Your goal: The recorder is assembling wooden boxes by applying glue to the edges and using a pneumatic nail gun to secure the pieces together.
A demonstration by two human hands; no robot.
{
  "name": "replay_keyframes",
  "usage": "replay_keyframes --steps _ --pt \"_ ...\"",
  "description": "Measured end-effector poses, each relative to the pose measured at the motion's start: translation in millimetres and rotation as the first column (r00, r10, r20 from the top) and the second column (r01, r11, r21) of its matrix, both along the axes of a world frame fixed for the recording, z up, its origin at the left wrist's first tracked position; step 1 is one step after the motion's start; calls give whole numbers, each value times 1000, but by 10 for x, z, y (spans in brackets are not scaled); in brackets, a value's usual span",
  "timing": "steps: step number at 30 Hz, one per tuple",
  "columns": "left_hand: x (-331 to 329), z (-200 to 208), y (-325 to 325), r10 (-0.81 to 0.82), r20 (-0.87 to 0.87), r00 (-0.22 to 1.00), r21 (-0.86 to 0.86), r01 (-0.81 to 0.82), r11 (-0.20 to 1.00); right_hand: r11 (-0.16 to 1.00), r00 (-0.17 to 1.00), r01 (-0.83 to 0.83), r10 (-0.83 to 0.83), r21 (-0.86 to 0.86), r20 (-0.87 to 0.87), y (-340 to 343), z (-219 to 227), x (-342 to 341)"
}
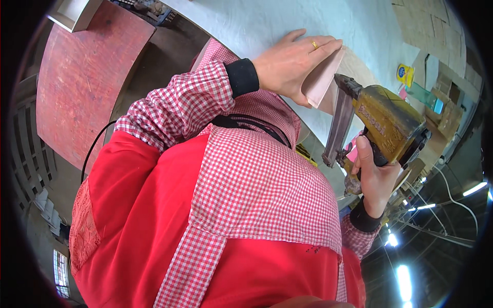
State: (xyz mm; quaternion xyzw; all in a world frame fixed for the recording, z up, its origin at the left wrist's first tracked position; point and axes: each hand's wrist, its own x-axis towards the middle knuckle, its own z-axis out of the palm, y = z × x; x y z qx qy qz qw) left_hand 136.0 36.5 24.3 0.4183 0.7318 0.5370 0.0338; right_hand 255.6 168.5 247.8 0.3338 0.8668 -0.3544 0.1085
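My left hand (292,64), with a ring on one finger, grips a pale pinkish, thin board piece (324,79) by its two ends. The board piece stands at the table's near edge, tilted, and a flat tan piece (358,69) lies just beyond it. My right hand (377,177) is wrapped round the handle of a worn, yellow-brown nail gun (387,120). The gun's dark nose points left at the board piece, with a small gap showing between them. Its long grey magazine (340,120) slants down toward me. Part of the right hand's grip is hidden behind the gun.
A pale blue-white table (287,23) spreads ahead. On its right side are a yellow container (405,75), a green translucent item (425,96) and stacked tan boards (429,25). At left stands a red-topped surface (87,77) with a white open box (74,15).
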Motion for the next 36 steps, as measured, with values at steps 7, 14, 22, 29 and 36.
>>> replay_keyframes --steps 7,14,22,29,36 --pt "76 33 -54 31 37 999 2 -31 1000 999 999 -3 2 42 39 121 64 -48" --pt "115 107 -649 183 10 983 -86 -182 980 962 966 -255 248 98 73 284 87 -158" --pt "99 135 -481 84 -30 996 -87 -86 992 992 993 60 -48 111 -107 277 134 70" --pt "-34 135 -9 -58 83 995 7 58 998 941 899 323 -271 104 -343 1313 -13 1024" --pt "49 444 -478 -134 973 187 157 -118 980 529 989 67 76 846 -127 2628 -1162 2291"
